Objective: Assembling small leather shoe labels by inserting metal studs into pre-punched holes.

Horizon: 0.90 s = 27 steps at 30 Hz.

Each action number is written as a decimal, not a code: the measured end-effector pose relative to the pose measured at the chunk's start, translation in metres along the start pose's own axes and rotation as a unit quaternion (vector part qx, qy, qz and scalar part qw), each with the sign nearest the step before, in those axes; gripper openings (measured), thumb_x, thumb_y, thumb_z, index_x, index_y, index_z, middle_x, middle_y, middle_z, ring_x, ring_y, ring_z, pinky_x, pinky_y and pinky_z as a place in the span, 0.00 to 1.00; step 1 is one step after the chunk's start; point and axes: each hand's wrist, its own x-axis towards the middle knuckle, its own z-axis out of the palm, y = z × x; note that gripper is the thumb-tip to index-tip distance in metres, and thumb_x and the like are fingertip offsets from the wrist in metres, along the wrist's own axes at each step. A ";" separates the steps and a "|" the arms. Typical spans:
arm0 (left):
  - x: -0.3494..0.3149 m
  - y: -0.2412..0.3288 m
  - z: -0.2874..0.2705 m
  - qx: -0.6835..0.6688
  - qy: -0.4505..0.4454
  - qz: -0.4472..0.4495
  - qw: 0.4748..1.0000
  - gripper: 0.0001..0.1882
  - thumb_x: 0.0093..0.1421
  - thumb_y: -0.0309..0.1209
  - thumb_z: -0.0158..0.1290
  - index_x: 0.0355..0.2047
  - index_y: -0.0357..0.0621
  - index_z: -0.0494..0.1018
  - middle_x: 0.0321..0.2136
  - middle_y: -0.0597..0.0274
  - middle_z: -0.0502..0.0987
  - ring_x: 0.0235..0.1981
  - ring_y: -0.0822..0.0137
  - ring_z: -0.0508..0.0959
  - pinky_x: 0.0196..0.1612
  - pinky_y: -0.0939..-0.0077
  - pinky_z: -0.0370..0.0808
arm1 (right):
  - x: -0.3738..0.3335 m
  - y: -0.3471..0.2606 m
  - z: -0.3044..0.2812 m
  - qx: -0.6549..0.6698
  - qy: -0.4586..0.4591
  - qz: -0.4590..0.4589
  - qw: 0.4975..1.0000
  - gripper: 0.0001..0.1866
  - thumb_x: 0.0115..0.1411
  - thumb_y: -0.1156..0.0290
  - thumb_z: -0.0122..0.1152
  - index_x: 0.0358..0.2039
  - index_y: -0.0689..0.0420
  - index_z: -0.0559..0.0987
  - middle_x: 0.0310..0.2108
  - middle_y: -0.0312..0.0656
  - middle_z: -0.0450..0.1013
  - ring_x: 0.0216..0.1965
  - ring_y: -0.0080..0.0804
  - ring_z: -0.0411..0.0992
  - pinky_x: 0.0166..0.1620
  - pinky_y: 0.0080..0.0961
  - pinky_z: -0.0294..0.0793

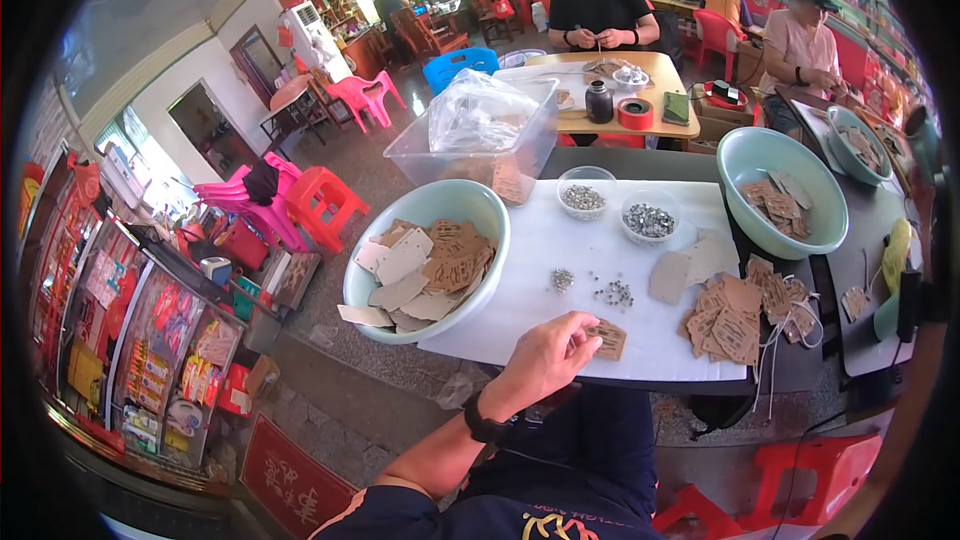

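My left hand point(550, 352), with a black band at the wrist, reaches over the white sheet point(500, 325) on the table. Its fingertips pinch a small brown printed card point(609, 340) near the sheet's front edge. Just beyond the fingers lie two loose clusters of small metal pieces point(613, 293). More of these fill two clear round tubs, a left tub point(583, 208) and a right tub point(650, 236). A heap of brown cards point(722, 328), with white cords point(770, 355) beside it, lies to the right, near plain grey-beige pieces point(670, 275). My right hand is not visible.
Green basins of cards stand at left point(362, 318) and right point(755, 230). Behind is a clear plastic bin point(420, 155) with a bag in it. A co-worker point(600, 15) handles something small at another table point(565, 122). Red stools point(815, 475) stand at lower right.
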 end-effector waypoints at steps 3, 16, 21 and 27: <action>0.008 0.006 0.008 -0.014 -0.019 0.022 0.999 0.14 0.62 0.31 0.55 0.46 0.38 0.71 0.25 0.58 0.75 0.22 0.66 0.77 0.28 0.73 0.75 | -0.037 -0.012 0.058 -0.247 -0.013 0.000 0.969 0.30 0.62 0.44 0.53 0.55 0.54 0.73 0.50 0.43 0.71 0.46 0.29 0.71 0.44 0.28 0.72; -0.009 0.009 -0.005 -0.046 0.030 -0.018 0.998 0.13 0.62 0.30 0.56 0.45 0.38 0.72 0.27 0.61 0.76 0.24 0.72 0.76 0.29 0.79 0.74 | -0.101 0.006 0.239 0.199 -0.372 -0.006 0.906 0.30 0.68 0.56 0.48 0.64 0.59 0.59 0.56 0.45 0.67 0.53 0.35 0.71 0.54 0.30 0.72; -0.017 0.036 -0.025 -0.237 0.066 -0.001 0.969 0.13 0.65 0.29 0.52 0.47 0.38 0.69 0.31 0.60 0.76 0.27 0.74 0.77 0.28 0.83 0.73 | -0.159 0.033 0.264 0.212 -0.356 0.122 0.902 0.30 0.60 0.65 0.62 0.59 0.60 0.61 0.51 0.44 0.69 0.51 0.34 0.71 0.53 0.34 0.74; -0.017 0.063 -0.041 -0.400 0.069 0.059 0.912 0.11 0.67 0.27 0.47 0.48 0.38 0.63 0.34 0.58 0.76 0.28 0.73 0.76 0.26 0.84 0.71 | -0.207 0.070 0.277 0.217 -0.395 0.198 0.871 0.36 0.55 0.68 0.70 0.57 0.59 0.58 0.52 0.48 0.67 0.52 0.33 0.70 0.53 0.31 0.72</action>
